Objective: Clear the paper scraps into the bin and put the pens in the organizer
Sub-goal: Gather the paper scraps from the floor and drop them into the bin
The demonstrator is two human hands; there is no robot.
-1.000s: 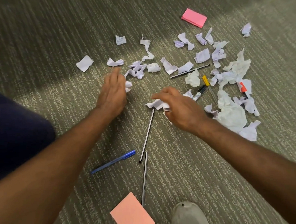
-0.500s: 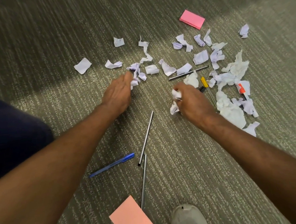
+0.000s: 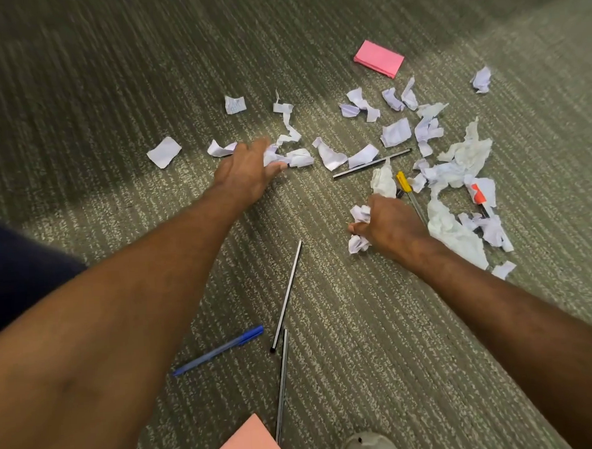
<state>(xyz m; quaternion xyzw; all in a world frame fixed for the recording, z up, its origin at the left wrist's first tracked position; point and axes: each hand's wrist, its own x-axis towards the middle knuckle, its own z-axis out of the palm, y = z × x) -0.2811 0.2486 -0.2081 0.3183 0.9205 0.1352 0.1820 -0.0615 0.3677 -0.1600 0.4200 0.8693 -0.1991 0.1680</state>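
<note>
White paper scraps (image 3: 395, 133) lie scattered across the grey carpet, thickest at the right (image 3: 456, 168). My left hand (image 3: 247, 173) is closed on a bunch of scraps at the row's left end. Over by the yellow pen (image 3: 404, 182), my right hand (image 3: 389, 226) is a fist around crumpled paper (image 3: 357, 214). A blue pen (image 3: 219, 350) and two thin black pens (image 3: 287, 295) (image 3: 282, 383) lie near me. Another black pen (image 3: 372, 163) rests among the scraps, and an orange-capped pen (image 3: 478, 197) is half buried. No bin or organizer shows.
A pink sticky-note pad (image 3: 379, 58) lies at the far side. A salmon pad (image 3: 249, 446) sits at the bottom edge beside a grey shoe toe (image 3: 368, 447). A dark-clothed knee (image 3: 15, 266) fills the left edge.
My left hand reached farther up and closed on the scraps there. My right hand shifted right toward the yellow pen, still clutching crumpled paper.
</note>
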